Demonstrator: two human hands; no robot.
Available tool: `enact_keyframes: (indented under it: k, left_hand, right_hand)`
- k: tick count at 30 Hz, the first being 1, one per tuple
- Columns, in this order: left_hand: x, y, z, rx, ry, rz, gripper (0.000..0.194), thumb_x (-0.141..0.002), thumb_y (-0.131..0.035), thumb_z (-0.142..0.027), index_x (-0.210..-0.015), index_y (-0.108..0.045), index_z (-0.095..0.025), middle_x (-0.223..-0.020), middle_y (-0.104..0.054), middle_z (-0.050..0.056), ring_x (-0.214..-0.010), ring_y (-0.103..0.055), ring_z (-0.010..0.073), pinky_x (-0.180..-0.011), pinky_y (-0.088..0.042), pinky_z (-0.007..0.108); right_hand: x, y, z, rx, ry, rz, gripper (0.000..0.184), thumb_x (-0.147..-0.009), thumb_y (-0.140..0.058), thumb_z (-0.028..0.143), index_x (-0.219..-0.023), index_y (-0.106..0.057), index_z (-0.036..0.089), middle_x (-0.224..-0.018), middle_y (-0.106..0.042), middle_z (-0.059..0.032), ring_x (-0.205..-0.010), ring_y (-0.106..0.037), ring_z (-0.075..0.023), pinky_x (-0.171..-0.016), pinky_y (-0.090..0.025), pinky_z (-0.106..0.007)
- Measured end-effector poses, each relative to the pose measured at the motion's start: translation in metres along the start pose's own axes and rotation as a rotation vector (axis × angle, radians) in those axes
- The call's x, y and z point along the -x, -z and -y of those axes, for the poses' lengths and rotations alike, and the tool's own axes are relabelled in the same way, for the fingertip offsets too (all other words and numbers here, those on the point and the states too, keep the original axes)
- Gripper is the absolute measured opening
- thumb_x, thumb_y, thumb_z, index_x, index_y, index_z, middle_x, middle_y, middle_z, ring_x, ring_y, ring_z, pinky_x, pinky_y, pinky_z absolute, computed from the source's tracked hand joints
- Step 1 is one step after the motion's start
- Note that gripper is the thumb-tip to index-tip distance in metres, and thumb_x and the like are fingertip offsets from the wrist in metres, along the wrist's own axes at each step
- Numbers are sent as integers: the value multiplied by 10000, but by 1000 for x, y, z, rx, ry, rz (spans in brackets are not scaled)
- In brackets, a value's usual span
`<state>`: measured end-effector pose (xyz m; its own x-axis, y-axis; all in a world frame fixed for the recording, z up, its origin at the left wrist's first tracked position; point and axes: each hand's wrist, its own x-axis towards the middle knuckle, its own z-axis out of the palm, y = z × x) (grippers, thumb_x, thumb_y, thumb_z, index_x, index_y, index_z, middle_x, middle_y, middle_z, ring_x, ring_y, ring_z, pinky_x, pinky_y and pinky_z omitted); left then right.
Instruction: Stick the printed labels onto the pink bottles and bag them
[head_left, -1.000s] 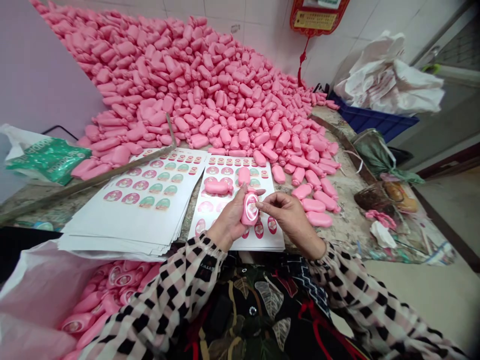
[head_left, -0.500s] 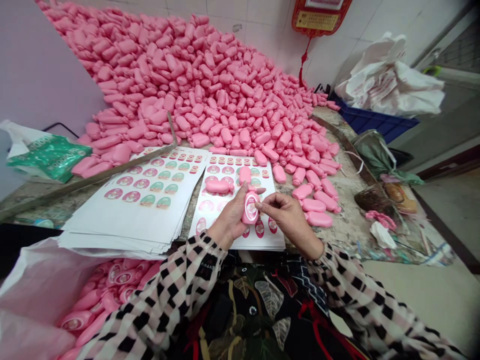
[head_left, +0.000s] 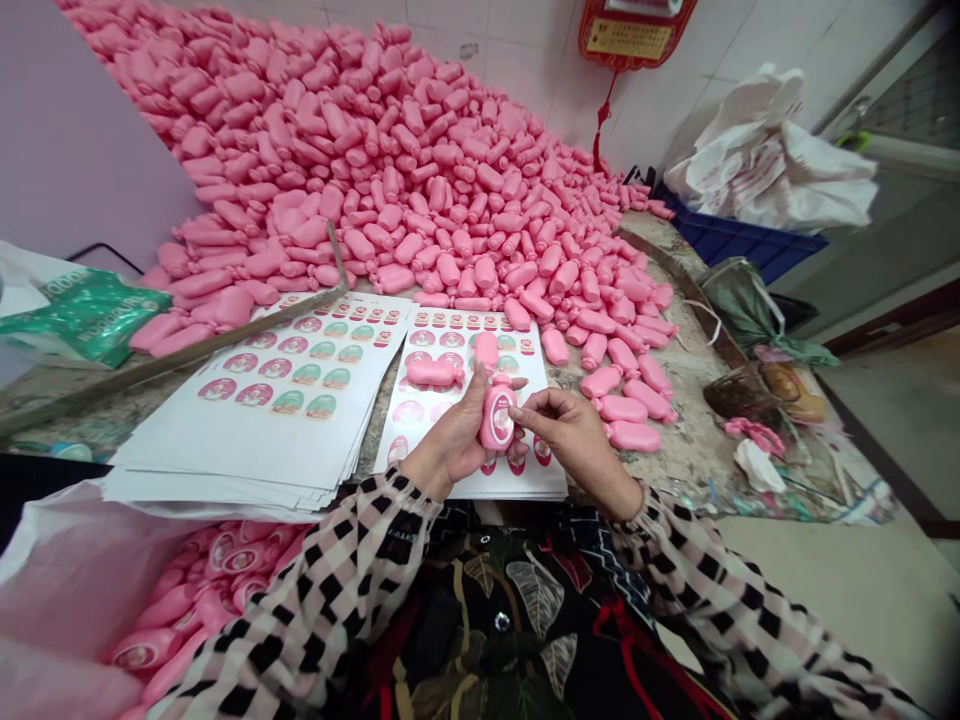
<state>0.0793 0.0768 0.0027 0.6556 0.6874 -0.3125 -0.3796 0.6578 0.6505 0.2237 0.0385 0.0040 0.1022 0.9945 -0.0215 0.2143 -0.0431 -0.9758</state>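
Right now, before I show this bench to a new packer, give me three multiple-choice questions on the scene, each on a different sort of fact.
1. What colour is the plastic crate at far right? A) green B) blue C) red
2. Where do the labelled bottles lie? A) in the plastic bag at lower left B) in the crate C) on the wall
3. What is on the bottle in the left hand? A) tape B) nothing C) an oval label

1: B, its blue sides show.
2: A, their labels show inside the bag.
3: C, the oval faces upward.

Pink bottle (head_left: 497,420): smooth glossy plastic; label sheets (head_left: 247,450): matt paper; bench top (head_left: 697,460): rough.
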Motion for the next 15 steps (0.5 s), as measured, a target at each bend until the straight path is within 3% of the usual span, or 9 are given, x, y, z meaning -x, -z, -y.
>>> enact_keyframes:
  k: [4, 7, 11, 15]
  left_hand:
    - [8, 7, -2, -143, 29, 72, 453, -744, -697, -366, -1114, -496, -199, -796, -631, 41, -670, -644, 182, -633, -531, 344]
    - [12, 9, -2, -246, 29, 112, 397, -689, -724, -160, -1003, -484, -187, -793, -636, 34, -704, -658, 190, -682, -514, 340]
    - [16, 8, -3, -304, 32, 81, 336, -725, -672, -169, -975, -447, -177, -798, -651, 58, -666, -659, 190, -657, -500, 338]
    - [17, 2, -2, -302, 20, 39, 392, -710, -689, -184, -998, -423, -174, -832, -657, 69, -682, -659, 189, -670, -505, 345]
  right_hand:
    - [2, 1, -4, 55, 29, -23, 301, -722, -670, 478, -679, -592, 190, -592, -591, 16, -487, -479, -108, -469, -370, -240]
    - [4, 3, -4, 147, 84, -34, 266, -741, -660, 452, -687, -600, 199, -621, -590, 17, -539, -503, -117, -510, -385, -244]
    - [2, 12, -4, 299, 183, -93, 190, -766, -644, 383, -704, -615, 206, -728, -608, -4, -677, -539, -140, -609, -408, -258]
    - [-3, 17, -4, 158, 119, -142, 254, -705, -696, 421, -768, -594, 196, -745, -576, 3, -685, -517, -138, -630, -420, -267]
